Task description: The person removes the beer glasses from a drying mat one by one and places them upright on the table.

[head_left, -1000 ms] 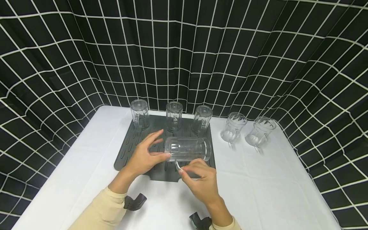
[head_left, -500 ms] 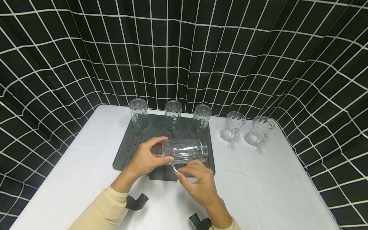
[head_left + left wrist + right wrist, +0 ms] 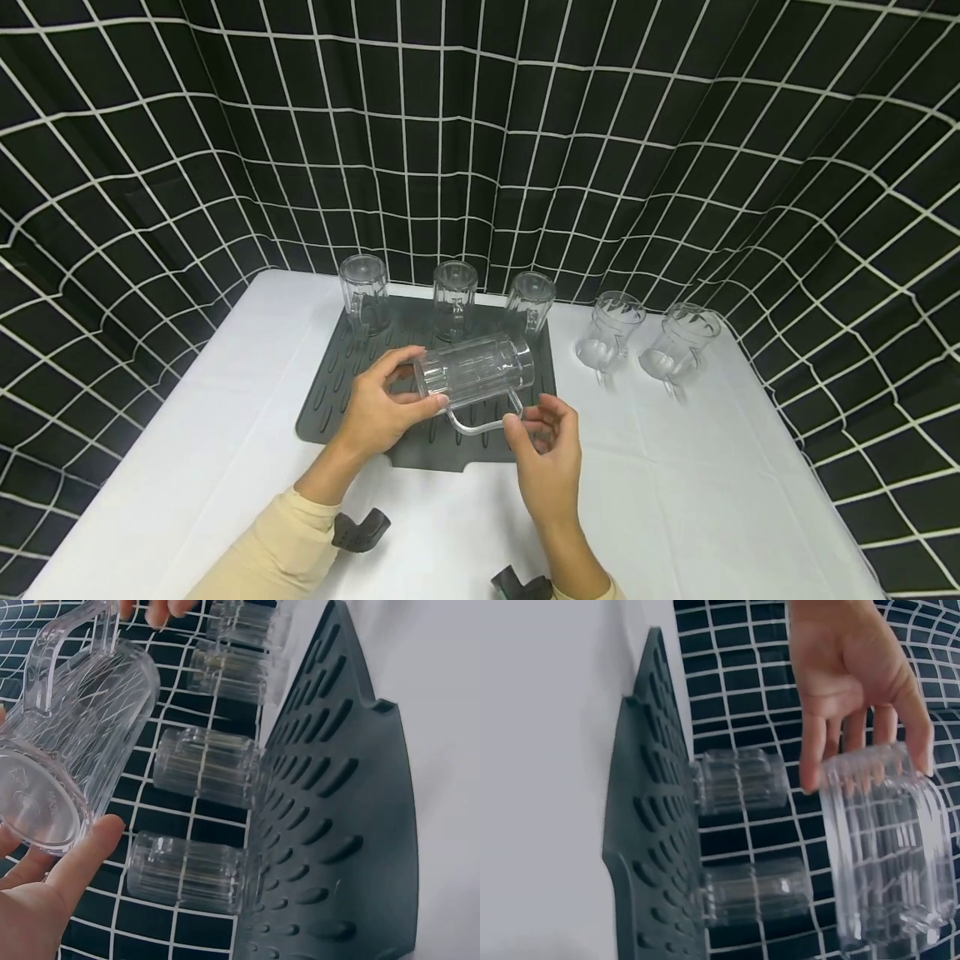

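Mug [image 3: 476,371]: sideways above dark mat [image 3: 427,454]
Left hand [image 3: 378,412]: thumb and fingers pinch its base
Right hand [image 3: 551,462]: fingers spread beside handle [image 3: 480,431]; touching is hard to tell
Far edge: three upside-down mugs [image 3: 454,304]
Near edge: strip of mat showing

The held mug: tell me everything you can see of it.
The mug is clear and fluted, glass or plastic by its look, with a looped handle and marks on its round base. It is held sideways above the mat, mouth to the right, handle on the near side. The left hand grips its base end; the right hand is by the handle, contact unclear.
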Demonstrator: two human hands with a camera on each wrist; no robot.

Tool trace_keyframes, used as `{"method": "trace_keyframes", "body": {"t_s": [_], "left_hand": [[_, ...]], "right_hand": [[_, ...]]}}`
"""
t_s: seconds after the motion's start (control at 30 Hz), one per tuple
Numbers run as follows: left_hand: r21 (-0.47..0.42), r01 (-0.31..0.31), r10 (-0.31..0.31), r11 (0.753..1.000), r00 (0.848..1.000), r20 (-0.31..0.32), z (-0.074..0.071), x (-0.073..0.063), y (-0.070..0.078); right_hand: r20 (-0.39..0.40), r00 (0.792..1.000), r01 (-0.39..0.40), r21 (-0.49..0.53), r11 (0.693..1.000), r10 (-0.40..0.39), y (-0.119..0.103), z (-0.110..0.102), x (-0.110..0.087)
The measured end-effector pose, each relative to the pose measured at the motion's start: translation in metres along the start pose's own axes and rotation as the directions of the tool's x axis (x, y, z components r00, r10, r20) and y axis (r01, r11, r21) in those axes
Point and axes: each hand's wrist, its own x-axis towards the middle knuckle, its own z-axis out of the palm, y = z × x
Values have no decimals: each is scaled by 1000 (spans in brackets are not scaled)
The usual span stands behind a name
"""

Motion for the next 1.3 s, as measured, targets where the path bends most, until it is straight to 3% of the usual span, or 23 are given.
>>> {"method": "trace_keyframes", "body": {"t_s": [0.07,0.17,0.37,0.57,0.7,0.83,1.0,1.13,1.3], "left_hand": [[-20,-8,8,1000,1000,-3,2,0,0],[-51,-4,4,999,1000,5,5,-1,-1],[-57,34,-30,998,997,68,5,-3,-2],[75,36,-46,997,988,145,5,-6,-7],[119,17,-38,993,984,177,7,-8,-10],[106,12,-33,994,979,200,10,-8,-12],[191,42,-82,981,975,205,13,-10,-13],[182,64,-102,981,973,209,16,-11,-16],[147,65,-94,987,976,198,20,-11,-18]], "right_hand": [[31,997,-71,-14,997,71,1,3,-1],[60,992,-108,-13,994,109,2,8,-1],[98,992,-90,98,991,81,-2,9,-1],[196,981,-43,230,972,-3,-11,6,1],[271,961,-47,336,941,-49,-18,6,1],[344,936,-100,456,884,-72,-25,7,1],[406,910,-155,523,838,-85,-32,10,-2],[410,909,-161,515,842,-77,-35,13,-4],[366,930,-171,465,869,-13,-36,18,-8]]}}
